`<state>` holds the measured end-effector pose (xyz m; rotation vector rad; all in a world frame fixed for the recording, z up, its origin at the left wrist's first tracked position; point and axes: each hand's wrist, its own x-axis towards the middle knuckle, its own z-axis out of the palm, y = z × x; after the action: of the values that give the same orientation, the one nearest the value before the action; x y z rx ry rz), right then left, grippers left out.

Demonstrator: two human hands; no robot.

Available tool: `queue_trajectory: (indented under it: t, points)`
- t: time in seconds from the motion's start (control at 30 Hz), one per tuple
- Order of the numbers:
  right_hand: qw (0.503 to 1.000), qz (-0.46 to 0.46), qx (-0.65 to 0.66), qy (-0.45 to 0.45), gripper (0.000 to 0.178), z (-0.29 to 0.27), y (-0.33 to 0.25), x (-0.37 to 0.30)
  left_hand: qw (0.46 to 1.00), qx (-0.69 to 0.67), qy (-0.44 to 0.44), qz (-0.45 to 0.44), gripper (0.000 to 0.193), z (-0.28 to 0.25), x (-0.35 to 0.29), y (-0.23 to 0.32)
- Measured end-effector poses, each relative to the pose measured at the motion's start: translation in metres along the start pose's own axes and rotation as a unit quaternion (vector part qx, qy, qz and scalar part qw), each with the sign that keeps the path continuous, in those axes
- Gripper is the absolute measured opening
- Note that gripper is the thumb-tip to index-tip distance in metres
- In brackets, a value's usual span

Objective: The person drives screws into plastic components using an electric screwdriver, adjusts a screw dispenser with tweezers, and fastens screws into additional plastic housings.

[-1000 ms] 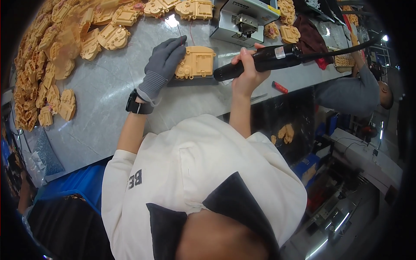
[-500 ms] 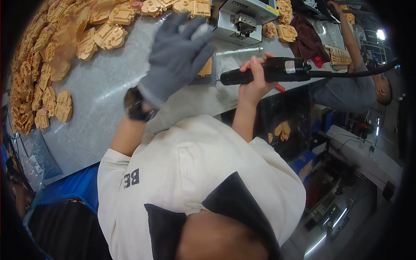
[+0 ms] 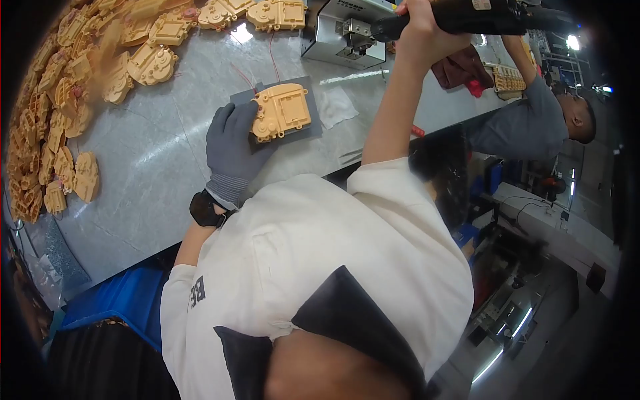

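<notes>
A yellow-orange plastic housing [image 3: 283, 115] lies on a dark grey pad [image 3: 310, 135] in the middle of the bench, thin red wires trailing from its far side. My left hand [image 3: 237, 140], in a grey glove, grips the housing's left edge with the fingers closed against it. Up at the far right, my bare right hand [image 3: 427, 37] is wrapped round a black electric screwdriver [image 3: 477, 17]. The screwdriver's nose is beside the metal block on the front of a grey boxy screw feeder [image 3: 330, 33]; its very tip is too small to make out.
Many similar housings [image 3: 60, 127] are piled along the left and far edges of the bench [image 3: 160, 193]. A white cloth [image 3: 337, 105] lies right of the pad, tweezers [image 3: 350, 157] nearer me. A dark red cloth [image 3: 460, 70] and a co-worker's arm [image 3: 523, 67] are at right.
My left hand has come down and nearer me, onto the housing, which now shows. My right hand has carried the screwdriver away from me, up to the feeder.
</notes>
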<state>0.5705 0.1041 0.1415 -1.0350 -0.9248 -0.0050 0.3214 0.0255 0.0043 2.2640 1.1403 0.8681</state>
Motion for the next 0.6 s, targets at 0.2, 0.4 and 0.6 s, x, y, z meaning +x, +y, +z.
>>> queue_trajectory:
  t: [0.2,0.4,0.6]
  points:
    - [0.994,0.031,0.095,-0.036,0.032,-0.014,0.015,-0.026,0.998,-0.016,0.059,-0.023,0.074,0.012,-0.005,-0.002]
    - [0.997,0.076,-0.019,-0.010,0.019,0.013,0.006,-0.014,0.996,-0.049,0.067,-0.012,0.076,0.015,-0.001,-0.006]
    - [0.988,0.066,0.035,-0.138,0.029,-0.013,0.009,-0.020,0.997,-0.036,0.065,0.028,0.076,0.006,0.006,-0.007]
